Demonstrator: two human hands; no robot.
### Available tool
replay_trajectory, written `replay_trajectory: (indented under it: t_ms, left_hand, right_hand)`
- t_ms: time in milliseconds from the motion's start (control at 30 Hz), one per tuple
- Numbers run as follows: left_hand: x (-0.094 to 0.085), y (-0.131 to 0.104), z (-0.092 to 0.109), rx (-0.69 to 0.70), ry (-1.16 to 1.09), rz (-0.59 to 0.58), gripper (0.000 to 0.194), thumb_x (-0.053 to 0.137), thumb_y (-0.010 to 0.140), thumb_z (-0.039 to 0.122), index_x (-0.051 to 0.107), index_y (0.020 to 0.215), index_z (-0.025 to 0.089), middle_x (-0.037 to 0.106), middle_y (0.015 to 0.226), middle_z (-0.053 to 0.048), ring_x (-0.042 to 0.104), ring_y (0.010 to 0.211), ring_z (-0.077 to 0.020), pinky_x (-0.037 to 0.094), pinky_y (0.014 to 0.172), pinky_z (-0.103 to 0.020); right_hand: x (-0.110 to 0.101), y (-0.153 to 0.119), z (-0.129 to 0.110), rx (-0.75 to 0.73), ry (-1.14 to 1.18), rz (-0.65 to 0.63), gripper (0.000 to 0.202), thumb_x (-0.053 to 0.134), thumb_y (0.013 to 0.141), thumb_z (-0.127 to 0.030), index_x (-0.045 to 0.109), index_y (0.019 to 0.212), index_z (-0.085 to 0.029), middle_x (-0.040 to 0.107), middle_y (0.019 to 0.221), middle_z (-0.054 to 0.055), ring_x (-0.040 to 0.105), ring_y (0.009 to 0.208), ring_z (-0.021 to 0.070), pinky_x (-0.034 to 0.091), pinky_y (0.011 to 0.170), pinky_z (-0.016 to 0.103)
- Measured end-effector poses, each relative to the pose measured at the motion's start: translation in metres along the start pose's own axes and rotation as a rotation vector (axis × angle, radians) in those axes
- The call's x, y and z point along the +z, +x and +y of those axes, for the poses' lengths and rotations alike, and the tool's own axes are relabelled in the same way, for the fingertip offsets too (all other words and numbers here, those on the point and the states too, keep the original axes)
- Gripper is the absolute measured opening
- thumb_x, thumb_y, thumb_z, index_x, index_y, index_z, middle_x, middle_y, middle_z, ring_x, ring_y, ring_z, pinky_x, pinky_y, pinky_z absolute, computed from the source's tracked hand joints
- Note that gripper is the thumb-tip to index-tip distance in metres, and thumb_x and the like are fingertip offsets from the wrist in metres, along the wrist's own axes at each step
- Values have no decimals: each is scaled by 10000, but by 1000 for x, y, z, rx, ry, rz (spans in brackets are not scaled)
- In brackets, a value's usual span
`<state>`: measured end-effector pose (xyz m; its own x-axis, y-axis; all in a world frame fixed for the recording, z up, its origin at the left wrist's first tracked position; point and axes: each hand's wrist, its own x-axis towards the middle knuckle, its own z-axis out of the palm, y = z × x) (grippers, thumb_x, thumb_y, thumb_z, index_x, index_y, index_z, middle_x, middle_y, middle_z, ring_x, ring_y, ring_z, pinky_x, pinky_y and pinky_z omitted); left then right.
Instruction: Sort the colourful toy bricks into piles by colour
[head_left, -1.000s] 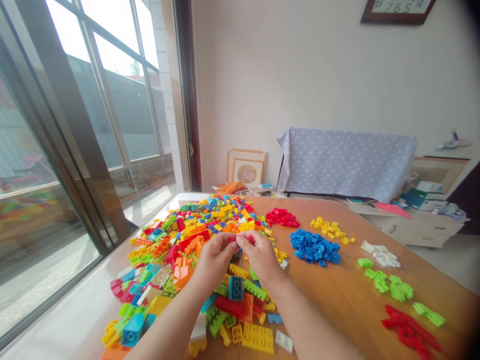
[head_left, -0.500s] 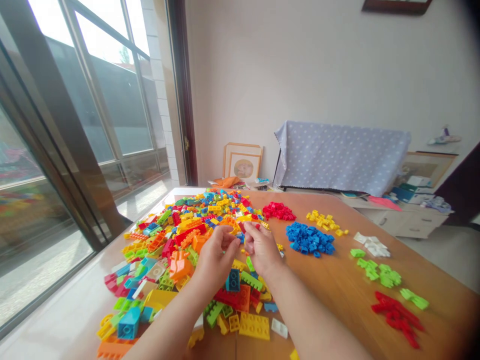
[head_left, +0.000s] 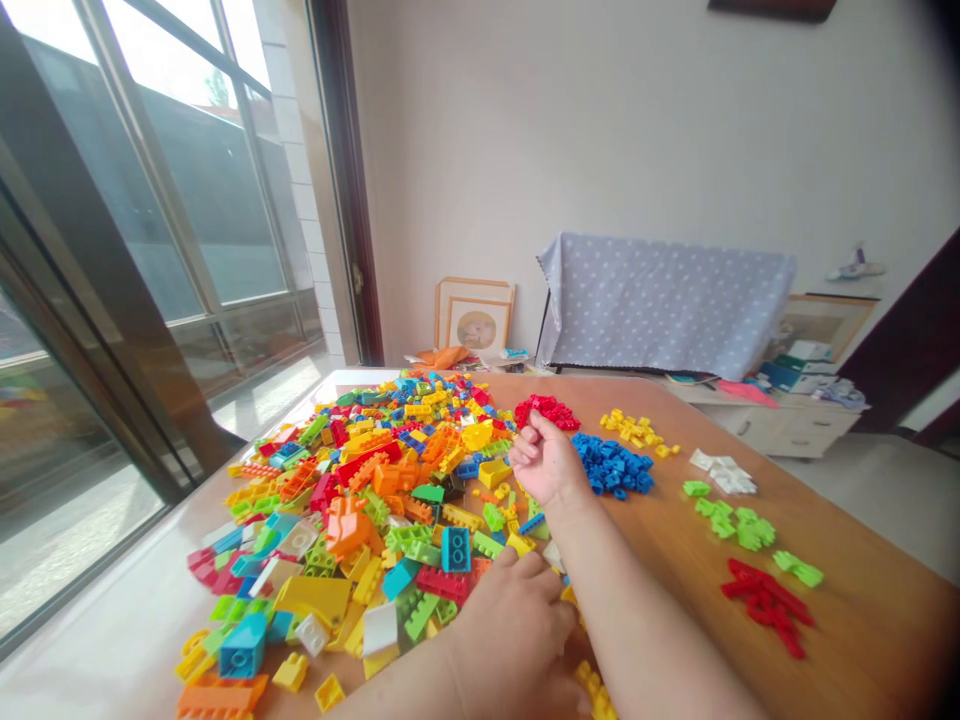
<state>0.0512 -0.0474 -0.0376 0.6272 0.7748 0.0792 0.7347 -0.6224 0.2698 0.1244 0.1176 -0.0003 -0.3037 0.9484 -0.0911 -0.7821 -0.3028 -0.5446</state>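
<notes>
My right hand (head_left: 547, 462) hovers over the right side of the brick heap, just in front of a pile of small red bricks (head_left: 551, 410). Its fingers are curled closed, and whatever they hold, if anything, cannot be made out. Lower down, my left hand (head_left: 517, 620) reaches palm down over the near part of the mixed toy brick heap (head_left: 375, 470). The left fingers are bent but apart from the thumb, and the fingertips are partly hidden. Several yellow bricks (head_left: 596, 690) lie beside that hand. A dark teal brick (head_left: 456, 549) sits just beyond it.
Sorted piles lie to the right: blue bricks (head_left: 615, 463), yellow bricks (head_left: 637, 432), white pieces (head_left: 724, 471), light green pieces (head_left: 739, 522) and long red pieces (head_left: 766, 605). They rest on a wooden table (head_left: 667, 590). Behind stands a cloth-covered object (head_left: 667, 300).
My hands were together over the heap and have parted. The left moved down toward me, to the near bricks; the right moved slightly up and right, toward the red pile. The view shifted a little.
</notes>
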Motion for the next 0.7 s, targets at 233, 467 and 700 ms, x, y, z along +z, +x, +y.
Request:
replay_trajectory:
  t_ms: [233,467,700]
  left_hand:
    - [7,0,3,96,23,102,335,682,879,569,715,974,250,701,1014,-45,545,1024,-272,360,849,-442]
    - [8,-1,3,128,-75,138,345,698,850,613,744,999,304,698,1112,-33,508,1136,-305,336,858,-447]
    - [-12,-4,-6,-81,90,190,163,685,865,370,701,917,216,674,969,-78,536,1003,-294,368,859,-470]
  right_hand:
    - [11,-4,-4,-69,-148,-23,380,709,868,-294,370,709,-225,390,558,-101,265,402,50,269,405,218]
    - [17,-11,-1,-39,-58,-25,313,648,903,-232,396,719,-213,400,573,-98,272,402,37,254,406,203]
    - [16,-14,-4,-73,-138,-44,376,716,853,-260,375,702,-219,389,572,-101,264,409,44,261,402,207]
